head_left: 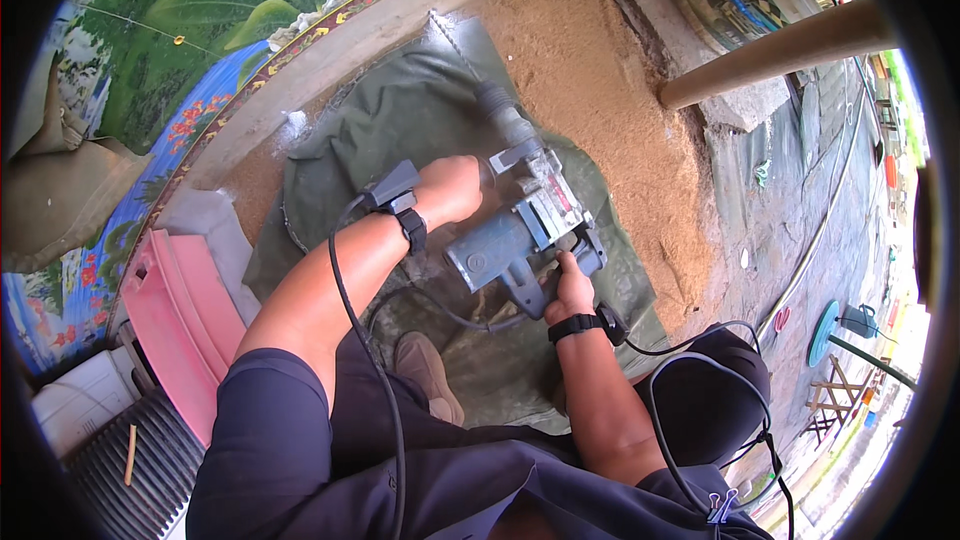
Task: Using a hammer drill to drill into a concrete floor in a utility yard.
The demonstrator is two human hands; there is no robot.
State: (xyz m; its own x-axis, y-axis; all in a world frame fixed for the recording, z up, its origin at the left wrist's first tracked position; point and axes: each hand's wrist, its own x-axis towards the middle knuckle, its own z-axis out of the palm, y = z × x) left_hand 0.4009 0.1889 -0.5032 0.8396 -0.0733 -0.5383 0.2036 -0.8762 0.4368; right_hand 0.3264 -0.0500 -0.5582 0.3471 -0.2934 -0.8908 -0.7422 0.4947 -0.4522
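Note:
A blue-grey rotary hammer drill [510, 235] lies tilted in front of me, its bit end [497, 103] pointing up toward a concrete ledge. My left hand [450, 188] grips its side handle, and a black device is strapped to that wrist. My right hand [570, 288] is closed on the rear handle, with a black band around the wrist. A black power cord [440, 312] runs from the drill's back toward my body. Under the tool lies a green tarpaulin [390, 120].
A mound of brown sawdust-like sand [600, 90] spreads to the right of the tarpaulin. A wooden pole [780, 45] crosses the upper right. Pink plastic panels [185, 310] lean at my left. My shoe [425, 365] rests on the tarpaulin. A painted wall [200, 30] stands behind.

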